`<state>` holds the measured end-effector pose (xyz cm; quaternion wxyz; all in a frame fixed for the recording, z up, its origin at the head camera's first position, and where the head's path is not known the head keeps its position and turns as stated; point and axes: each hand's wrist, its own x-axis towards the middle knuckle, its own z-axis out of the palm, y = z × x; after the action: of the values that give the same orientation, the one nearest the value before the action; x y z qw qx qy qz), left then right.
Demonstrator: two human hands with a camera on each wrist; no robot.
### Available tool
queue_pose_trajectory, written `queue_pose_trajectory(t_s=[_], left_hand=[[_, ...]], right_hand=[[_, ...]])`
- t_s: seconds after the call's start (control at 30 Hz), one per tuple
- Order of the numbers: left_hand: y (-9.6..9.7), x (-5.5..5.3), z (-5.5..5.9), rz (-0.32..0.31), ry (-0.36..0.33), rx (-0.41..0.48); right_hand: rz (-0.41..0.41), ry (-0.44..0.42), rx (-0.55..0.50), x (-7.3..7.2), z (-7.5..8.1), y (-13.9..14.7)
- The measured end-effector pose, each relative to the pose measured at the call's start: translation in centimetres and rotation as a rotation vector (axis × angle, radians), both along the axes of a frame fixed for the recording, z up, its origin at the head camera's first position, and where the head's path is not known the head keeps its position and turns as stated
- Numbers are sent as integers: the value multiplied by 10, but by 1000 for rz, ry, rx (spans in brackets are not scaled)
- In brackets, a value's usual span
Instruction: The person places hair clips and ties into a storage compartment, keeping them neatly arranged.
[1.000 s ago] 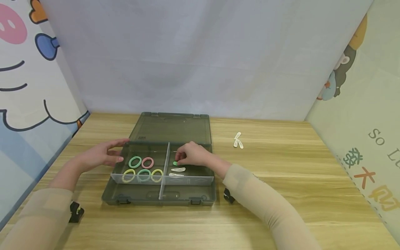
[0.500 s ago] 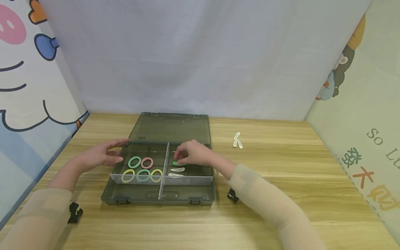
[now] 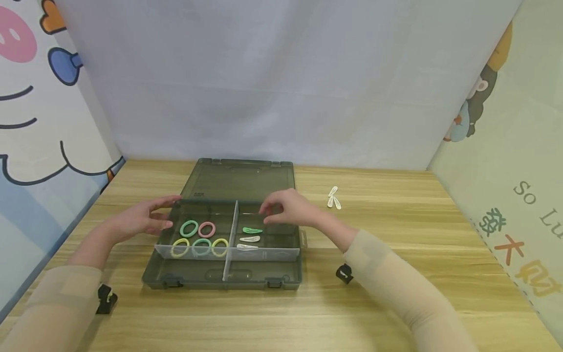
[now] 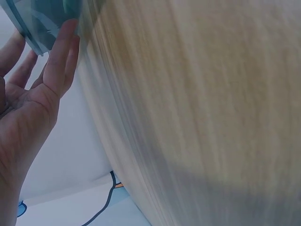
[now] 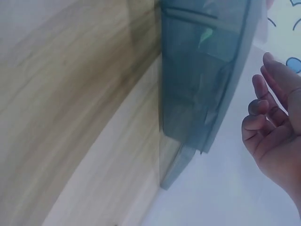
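Note:
A dark translucent organizer box [image 3: 264, 282] lies open on the table, split by clear dividers. In its upper right compartment a green hair clip [image 3: 252, 230] lies above two white hair clips [image 3: 249, 239]. The upper left compartment holds several hair ties, including a pink one [image 3: 206, 229] and a green one [image 3: 189, 229]. My right hand [image 3: 292, 208] hovers over the right compartment, fingers loosely bent, with nothing between them. At the box's left side rests my left hand [image 3: 138, 218], its spread fingers against the wall; the left wrist view shows those fingers [image 4: 59, 61] at the box corner.
Three white hair clips [image 3: 334, 198] lie together on the wooden table [image 3: 396, 220], right of the box. The box lid [image 3: 242, 178] is folded back behind it. A pale cloth backdrop [image 3: 281, 83] stands behind the table.
My right hand has let go of the green hair clip and lifted up and to the right, leaving the clip in the compartment. The left hand stays in place.

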<state>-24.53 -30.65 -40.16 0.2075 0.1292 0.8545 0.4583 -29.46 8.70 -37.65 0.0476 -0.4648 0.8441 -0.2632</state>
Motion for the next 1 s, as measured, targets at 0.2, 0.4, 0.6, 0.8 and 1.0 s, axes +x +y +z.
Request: queue_pose_trajectory(t_s=[0.2,0.4,0.6,0.8,1.0], left_hand=[[0,-1,-2,2,-6,8],[-2,0,-2,1,-2,8],[-2,0,-1,2,1,8],[-3,-1,-2,0,-7,13],[-3,-2,-3,-2,-4,13]], right_hand=[[-50,-21,8,1,4,21],[-64,24,-3,-1,4,41],[-106,67,-48,-5,1,63],[-175,57,-78,-14,-3,87],[-254,34,-55,-24,-9,109]])
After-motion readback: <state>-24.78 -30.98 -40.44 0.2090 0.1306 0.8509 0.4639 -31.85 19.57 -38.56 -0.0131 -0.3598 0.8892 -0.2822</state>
